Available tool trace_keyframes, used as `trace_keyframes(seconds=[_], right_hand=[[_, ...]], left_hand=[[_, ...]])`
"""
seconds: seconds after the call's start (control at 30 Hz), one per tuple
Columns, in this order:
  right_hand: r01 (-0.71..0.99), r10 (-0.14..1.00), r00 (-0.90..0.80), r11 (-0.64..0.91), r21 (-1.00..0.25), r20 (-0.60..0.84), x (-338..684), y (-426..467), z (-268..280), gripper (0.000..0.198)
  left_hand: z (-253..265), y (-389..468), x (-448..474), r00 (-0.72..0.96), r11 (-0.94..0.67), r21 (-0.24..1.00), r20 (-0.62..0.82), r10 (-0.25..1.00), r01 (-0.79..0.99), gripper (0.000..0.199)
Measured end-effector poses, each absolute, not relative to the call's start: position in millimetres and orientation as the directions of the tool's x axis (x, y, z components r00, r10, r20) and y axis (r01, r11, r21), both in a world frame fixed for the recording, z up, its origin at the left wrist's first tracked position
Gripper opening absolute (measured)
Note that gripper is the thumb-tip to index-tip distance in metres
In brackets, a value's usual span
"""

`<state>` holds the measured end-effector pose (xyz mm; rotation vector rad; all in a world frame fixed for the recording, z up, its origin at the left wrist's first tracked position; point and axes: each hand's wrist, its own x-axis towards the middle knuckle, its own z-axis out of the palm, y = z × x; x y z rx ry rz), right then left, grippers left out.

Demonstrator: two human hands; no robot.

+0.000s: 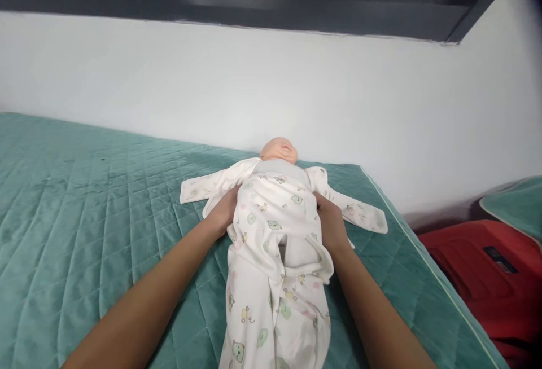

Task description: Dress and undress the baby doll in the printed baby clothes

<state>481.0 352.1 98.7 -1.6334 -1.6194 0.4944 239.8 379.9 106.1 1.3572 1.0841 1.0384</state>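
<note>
A baby doll (279,150) lies on its back on the bed, its head toward the wall. White baby trousers (271,216) printed with green animals cover its body up to a plain pale waistband near the chest. Beneath it a matching white baby top (359,211) is spread, both sleeves stretched out sideways. My left hand (228,208) grips the left edge of the trousers, fingers partly hidden by the cloth. On the opposite edge, my right hand (329,216) holds the trousers too, its fingertips tucked out of sight. A fold near the crotch gapes a little.
A green quilted cover (105,216) lies over the bed, with its piped edge on the right. Behind stands a white wall (212,87) below a dark window frame (271,11). Beyond the bed's right edge is a red object with a dark label (474,267), partly under green fabric.
</note>
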Motion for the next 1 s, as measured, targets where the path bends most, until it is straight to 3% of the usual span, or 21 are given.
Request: trace_keyframes(seconds=[0.23, 0.47, 0.57, 0.67, 0.8, 0.9, 1.0], right_hand=[[0.718, 0.949, 0.219, -0.001, -0.696, 0.225, 484.4, 356.3, 96.2, 0.031], [0.542, 0.944, 0.267, 0.02, -0.84, 0.195, 492.7, 365.2, 82.7, 0.029], [0.619, 0.914, 0.295, 0.039, -0.784, 0.278, 492.4, 359.9, 92.3, 0.02], [0.628, 0.863, 0.291, 0.152, -0.763, 0.412, 486.8, 356.1, 108.5, 0.02], [0.492, 0.868, 0.098, 0.384, -0.782, 0.488, 476.4, 369.6, 123.3, 0.02], [0.454, 0.877, -0.056, 0.447, -0.771, 0.477, 471.7, 386.7, 125.5, 0.018], [0.465, 0.876, -0.15, 0.471, -0.75, 0.458, 471.6, 396.5, 124.2, 0.02]], left_hand=[[100.2, 387.4, 234.2, 0.216, -0.23, 0.946, 0.18, 0.959, 0.23, 0.033], [98.9, 390.4, 232.5, 0.156, -0.192, 0.914, 0.144, 0.977, 0.358, 0.025], [102.9, 390.8, 231.4, 0.001, -0.176, 0.911, 0.189, 0.982, 0.374, 0.022], [110.8, 394.9, 234.2, -0.042, -0.307, 0.886, 0.342, 0.939, 0.348, 0.022], [126.3, 413.2, 243.8, 0.187, -0.471, 0.847, 0.435, 0.881, 0.245, 0.024], [138.7, 429.9, 246.9, 0.455, -0.48, 0.839, 0.334, 0.826, 0.255, 0.029], [148.5, 438.7, 243.5, 0.597, -0.469, 0.824, 0.21, 0.774, 0.318, 0.033]])
